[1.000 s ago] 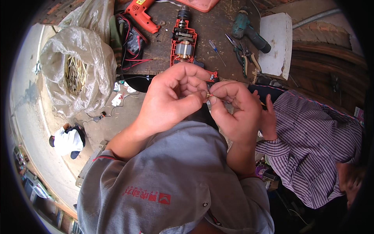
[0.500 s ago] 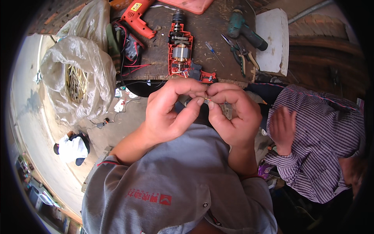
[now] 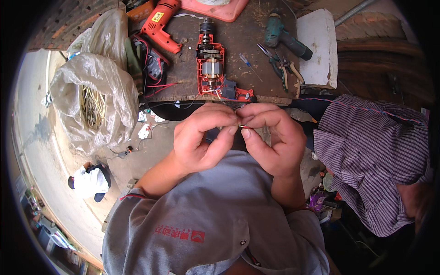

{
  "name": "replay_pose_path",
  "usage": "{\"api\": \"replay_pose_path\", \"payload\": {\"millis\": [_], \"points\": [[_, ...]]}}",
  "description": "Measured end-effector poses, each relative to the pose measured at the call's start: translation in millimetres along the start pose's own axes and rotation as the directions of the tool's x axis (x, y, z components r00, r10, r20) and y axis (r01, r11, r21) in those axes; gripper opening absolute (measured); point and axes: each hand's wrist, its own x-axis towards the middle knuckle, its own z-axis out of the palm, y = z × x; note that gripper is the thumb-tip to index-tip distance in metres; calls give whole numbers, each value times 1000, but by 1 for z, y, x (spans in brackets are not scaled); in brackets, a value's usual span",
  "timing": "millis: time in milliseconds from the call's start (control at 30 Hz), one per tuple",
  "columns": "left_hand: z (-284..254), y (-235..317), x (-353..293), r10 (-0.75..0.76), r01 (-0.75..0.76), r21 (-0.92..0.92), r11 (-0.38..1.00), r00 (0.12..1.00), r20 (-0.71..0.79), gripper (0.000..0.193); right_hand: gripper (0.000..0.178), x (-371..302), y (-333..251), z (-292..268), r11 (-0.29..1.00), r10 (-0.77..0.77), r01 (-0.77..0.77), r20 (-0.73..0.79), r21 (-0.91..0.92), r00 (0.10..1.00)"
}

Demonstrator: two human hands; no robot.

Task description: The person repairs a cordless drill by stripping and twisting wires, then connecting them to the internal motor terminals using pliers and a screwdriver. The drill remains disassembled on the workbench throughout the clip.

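Pinching a red wire (image 3: pixel 246 127), the right hand (image 3: pixel 278 138) faces the left hand (image 3: pixel 196 138), its grip unclear, now uncovering the opened drill (image 3: pixel 211 68).

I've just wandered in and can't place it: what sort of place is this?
Probably a small power-tool workshop: an opened orange-red drill, its motor exposed, lies on a worn bench, near pliers and a screwdriver.

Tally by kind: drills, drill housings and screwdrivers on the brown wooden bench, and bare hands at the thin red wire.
Red pistol-shaped plastic drill housing: 1
Opened red drill, motor exposed: 1
Teal-and-black drill: 1
Slim blue-handled screwdriver: 1
Bare hands at the thin red wire (left hand, right hand): 2
Total: 6
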Motion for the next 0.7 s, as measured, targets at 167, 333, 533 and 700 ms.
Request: {"api": "replay_pose_path", "payload": {"millis": [167,333,533,700], "points": [[0,4,3,-57,56,56,997,998,5,26,20,2,2,-1,999,-34,34,-8,-34,999],[-9,7,15,-67,46,177,983,991,114,22,23,5,1,-2,985,-105,107,19,-139,994],[-14,7,18,-89,50,198,979,977,195,18,23,8,-1,-3,976,-137,140,29,-168,990],[-15,8,18,-110,73,161,984,967,231,16,17,8,-6,-5,977,-110,121,73,-177,991]]}}
